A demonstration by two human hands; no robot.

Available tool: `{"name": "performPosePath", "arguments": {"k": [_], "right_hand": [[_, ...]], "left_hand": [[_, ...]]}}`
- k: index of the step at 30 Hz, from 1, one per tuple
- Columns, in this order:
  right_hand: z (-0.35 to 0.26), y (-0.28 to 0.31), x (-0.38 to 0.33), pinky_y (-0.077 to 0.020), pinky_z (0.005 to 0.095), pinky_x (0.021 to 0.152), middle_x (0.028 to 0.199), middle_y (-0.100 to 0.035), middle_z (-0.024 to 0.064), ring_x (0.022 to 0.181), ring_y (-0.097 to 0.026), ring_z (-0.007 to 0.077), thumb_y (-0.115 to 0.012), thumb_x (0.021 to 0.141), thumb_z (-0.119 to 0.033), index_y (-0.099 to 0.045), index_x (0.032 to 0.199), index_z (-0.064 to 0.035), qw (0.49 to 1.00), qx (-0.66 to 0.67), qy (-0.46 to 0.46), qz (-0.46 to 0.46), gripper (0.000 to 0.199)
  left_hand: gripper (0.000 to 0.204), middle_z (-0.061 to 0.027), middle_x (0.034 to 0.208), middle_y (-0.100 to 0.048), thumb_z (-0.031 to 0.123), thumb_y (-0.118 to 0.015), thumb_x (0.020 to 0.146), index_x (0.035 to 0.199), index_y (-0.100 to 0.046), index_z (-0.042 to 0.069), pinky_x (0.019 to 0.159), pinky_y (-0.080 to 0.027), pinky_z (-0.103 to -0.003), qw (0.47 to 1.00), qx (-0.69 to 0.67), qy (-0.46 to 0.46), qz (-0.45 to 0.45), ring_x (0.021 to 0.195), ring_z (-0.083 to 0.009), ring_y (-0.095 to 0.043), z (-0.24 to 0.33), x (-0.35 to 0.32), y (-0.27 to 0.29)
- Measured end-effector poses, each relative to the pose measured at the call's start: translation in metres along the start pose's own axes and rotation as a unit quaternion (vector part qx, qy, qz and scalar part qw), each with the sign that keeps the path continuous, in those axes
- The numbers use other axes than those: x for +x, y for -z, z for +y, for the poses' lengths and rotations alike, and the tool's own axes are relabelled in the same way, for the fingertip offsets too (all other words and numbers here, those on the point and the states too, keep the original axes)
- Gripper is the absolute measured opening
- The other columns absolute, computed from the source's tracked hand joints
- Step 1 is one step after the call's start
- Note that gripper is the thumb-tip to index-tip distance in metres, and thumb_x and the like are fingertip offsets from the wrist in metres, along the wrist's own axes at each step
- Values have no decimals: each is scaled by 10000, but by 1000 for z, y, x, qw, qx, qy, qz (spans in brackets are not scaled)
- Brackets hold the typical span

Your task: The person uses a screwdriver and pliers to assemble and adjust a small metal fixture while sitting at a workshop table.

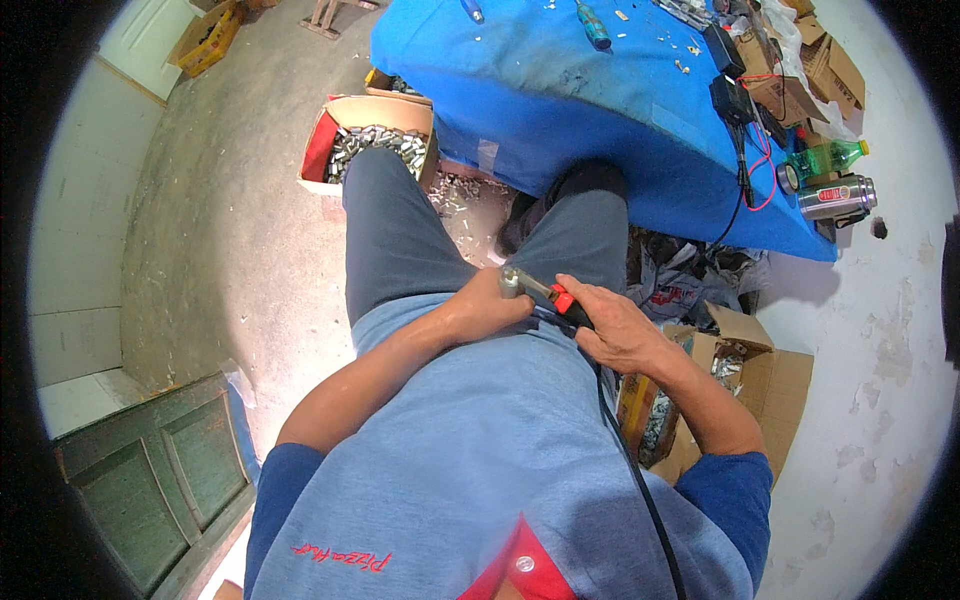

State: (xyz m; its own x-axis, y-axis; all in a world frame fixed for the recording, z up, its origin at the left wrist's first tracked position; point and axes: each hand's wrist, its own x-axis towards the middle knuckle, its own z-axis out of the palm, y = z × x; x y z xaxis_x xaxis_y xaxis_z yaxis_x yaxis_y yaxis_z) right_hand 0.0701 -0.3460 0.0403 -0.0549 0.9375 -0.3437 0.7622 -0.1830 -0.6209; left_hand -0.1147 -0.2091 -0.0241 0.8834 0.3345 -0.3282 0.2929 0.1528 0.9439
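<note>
My left hand [478, 306] is closed round a small silvery metal cylinder [510, 284], held upright over my lap. In my right hand [622, 332] is a corded hand tool [564, 298] with a black handle, a red part and a metal shaft. The shaft's tip meets or lies just over the cylinder's top; contact is too small to make out. From the tool, a black cable [640, 480] runs down over my shirt. Beyond my left knee stands an open carton [320, 150] holding many similar metal cylinders.
A blue-covered table [560, 90] stands ahead, with a teal-handled tool [593, 26], black power adapters [731, 98], a green bottle [842, 156] and a steel flask [838, 197]. Cardboard boxes [785, 400] with metal pieces sit by my right elbow. A green panelled door [130, 500] is at lower left.
</note>
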Motion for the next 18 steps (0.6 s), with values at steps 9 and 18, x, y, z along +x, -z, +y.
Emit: {"name": "performPosePath", "arguments": {"k": [9,18], "right_hand": [[1,0,0,-412,435,1013,1283,-488,256,1182,-484,395,-548,719,-18,-336,1406,43,995,-79,38,39,721],[-1,15,4,-483,413,930,1229,-500,214,1150,-504,361,-650,679,-14,-379,1370,45,971,-204,101,75,745]], "left_hand": [[217,32,770,-544,148,-572,857,1021,-627,17,617,-414,-265,1000,3,-8,-23,696,-68,-450,-5,2,0],[205,21,773,-535,170,-603,842,968,-606,8,617,-409,-265,999,14,19,-36,698,-73,-448,-4,2,-2]]}}
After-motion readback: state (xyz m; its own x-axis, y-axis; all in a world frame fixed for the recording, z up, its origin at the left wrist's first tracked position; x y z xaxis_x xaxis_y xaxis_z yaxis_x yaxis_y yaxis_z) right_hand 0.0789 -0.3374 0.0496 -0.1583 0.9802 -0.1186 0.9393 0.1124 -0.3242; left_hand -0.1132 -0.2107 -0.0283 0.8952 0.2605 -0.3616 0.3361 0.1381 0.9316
